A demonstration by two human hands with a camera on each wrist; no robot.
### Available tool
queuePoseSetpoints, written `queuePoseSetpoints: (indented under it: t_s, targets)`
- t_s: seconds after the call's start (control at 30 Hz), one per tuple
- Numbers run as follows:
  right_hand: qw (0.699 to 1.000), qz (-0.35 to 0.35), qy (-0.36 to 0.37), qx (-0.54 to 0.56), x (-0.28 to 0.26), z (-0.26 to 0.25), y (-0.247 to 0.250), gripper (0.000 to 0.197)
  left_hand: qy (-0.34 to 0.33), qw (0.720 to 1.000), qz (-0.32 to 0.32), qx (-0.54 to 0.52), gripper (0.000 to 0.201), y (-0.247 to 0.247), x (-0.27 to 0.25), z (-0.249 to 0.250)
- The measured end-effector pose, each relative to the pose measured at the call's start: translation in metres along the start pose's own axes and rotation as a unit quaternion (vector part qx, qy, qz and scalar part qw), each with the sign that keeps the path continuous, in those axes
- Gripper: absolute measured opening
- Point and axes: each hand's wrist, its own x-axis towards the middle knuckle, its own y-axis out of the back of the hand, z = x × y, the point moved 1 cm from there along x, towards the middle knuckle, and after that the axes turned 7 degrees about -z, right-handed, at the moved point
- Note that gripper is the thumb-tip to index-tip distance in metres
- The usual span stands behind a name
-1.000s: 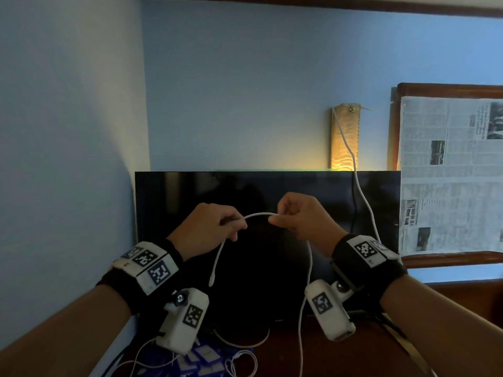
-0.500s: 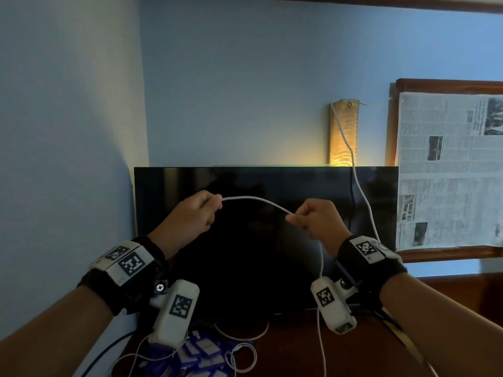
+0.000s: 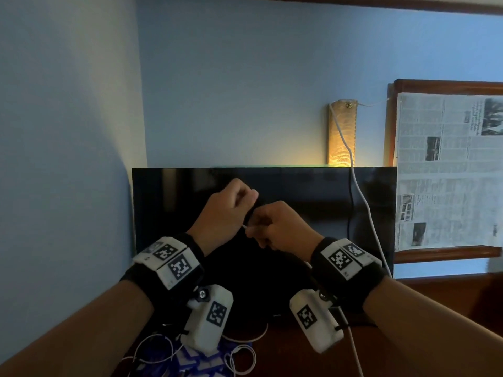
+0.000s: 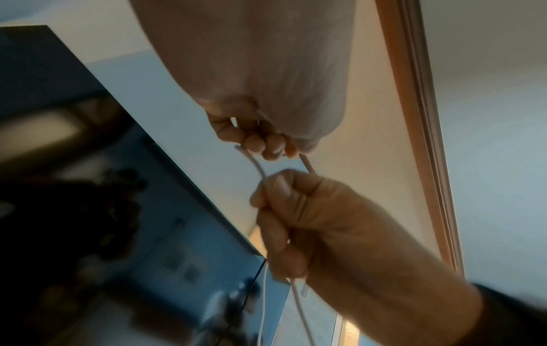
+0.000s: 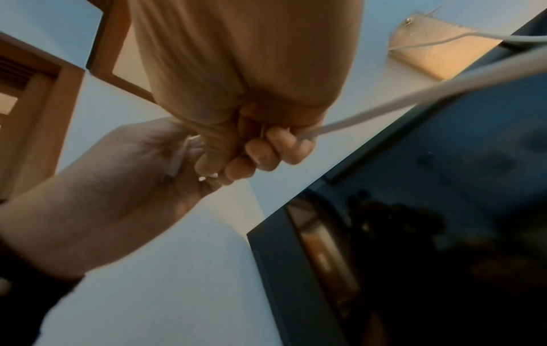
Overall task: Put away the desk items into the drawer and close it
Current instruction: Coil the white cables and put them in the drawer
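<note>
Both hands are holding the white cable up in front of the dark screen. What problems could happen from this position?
1. The white cable runs slack below the right hand; it might snag the other white wires on the desk.
2. The left hand holds only a short stretch, so the loop may slip out.
3. Both fists work close to the dark screen and could bump it.

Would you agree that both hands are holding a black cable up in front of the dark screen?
Not quite: the cable is white, not black, as the left wrist view shows. Both the left hand and right hand do hold it before the dark screen.
</note>
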Motion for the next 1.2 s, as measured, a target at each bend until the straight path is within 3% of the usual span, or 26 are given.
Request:
queuePoseSetpoints:
  t_s: [0.2, 0.37, 0.5, 0.6, 0.87, 1.07, 1.2]
  targets:
    - [0.995, 0.066, 0.067, 0.030, -0.005, -0.004, 0.011, 0.016, -0.013, 0.999, -0.024, 0.018, 0.019, -0.003, 0.002, 0.001]
    - [0.988, 0.122, 0.096, 0.005, -0.002, -0.003, 0.017, 0.024, 0.028, 0.997, -0.071, -0.022, 0.029, 0.000, 0.007, 0.000]
    - [0.981, 0.167, 0.095, 0.026, -0.001, 0.000, 0.017, 0.012, 0.078, 0.977, -0.142, -0.140, 0.032, 0.004, 0.005, 0.006]
    - [0.975, 0.190, 0.095, 0.066, 0.000, 0.005, 0.016, 0.025, 0.108, 0.958, -0.188, -0.188, 0.033, 0.007, 0.000, 0.011]
    - [0.980, 0.144, 0.117, 0.070, 0.000, 0.004, 0.003, 0.020, 0.182, 0.915, -0.191, -0.305, 0.033, 0.004, -0.008, 0.009]
    - [0.984, 0.085, 0.072, 0.139, 0.002, 0.002, 0.000, 0.014, 0.206, 0.906, -0.166, -0.329, 0.032, 0.010, -0.012, 0.004]
    - [0.985, 0.031, 0.032, 0.167, -0.003, 0.005, -0.004, 0.024, 0.202, 0.914, -0.172, -0.308, 0.035, 0.010, -0.016, 0.003]
